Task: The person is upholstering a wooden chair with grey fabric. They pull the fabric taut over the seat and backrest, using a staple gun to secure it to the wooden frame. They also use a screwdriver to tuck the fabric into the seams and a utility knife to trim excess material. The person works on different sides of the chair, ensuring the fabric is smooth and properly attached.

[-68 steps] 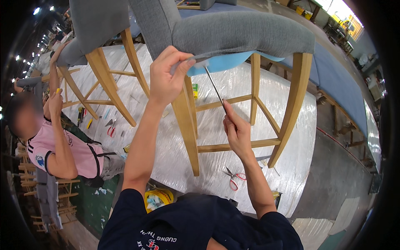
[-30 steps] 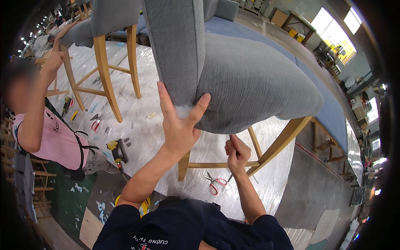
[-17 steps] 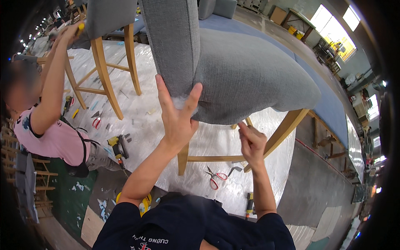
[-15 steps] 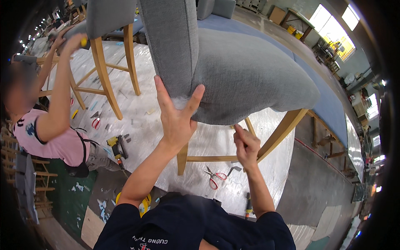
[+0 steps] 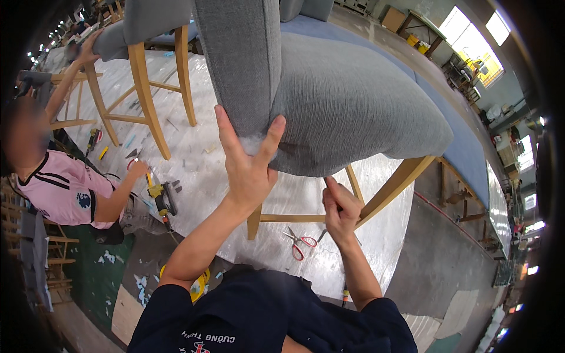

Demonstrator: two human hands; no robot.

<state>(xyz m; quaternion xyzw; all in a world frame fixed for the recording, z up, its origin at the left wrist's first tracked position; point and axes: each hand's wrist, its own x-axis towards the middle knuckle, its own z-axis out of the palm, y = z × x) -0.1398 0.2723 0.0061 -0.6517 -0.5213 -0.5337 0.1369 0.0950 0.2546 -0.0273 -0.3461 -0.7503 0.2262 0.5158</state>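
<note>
Grey woven fabric fills the middle of the scene: a padded chair (image 5: 359, 100) with wooden legs, standing on a film-covered table (image 5: 265, 250), directly ahead of the person. And look at the left hand (image 5: 248, 170), planted at the near corner where backrest meets seat! Two digits fork wide apart against the cloth, with white fluffy wadding (image 5: 252, 145) showing in the gap; the grip closes on nothing that I can see. Over to the right hand (image 5: 341, 207), just under the seat's near lower edge, fingers curled tight around a slim dark tool (image 5: 327, 182), only a sliver of it in sight, the rest hidden by the fist. Red-handled scissors (image 5: 299, 242) lie spread on the table, near, between the two forearms. Off to the left, a co-worker in a pink shirt (image 5: 70, 188) has one hand up at a second grey chair (image 5: 156, 23) and the other low by the table, close to a yellow-and-black power tool (image 5: 162, 199). Near left, a yellow bucket (image 5: 201, 285) peeks out beside the person's sleeve
</note>
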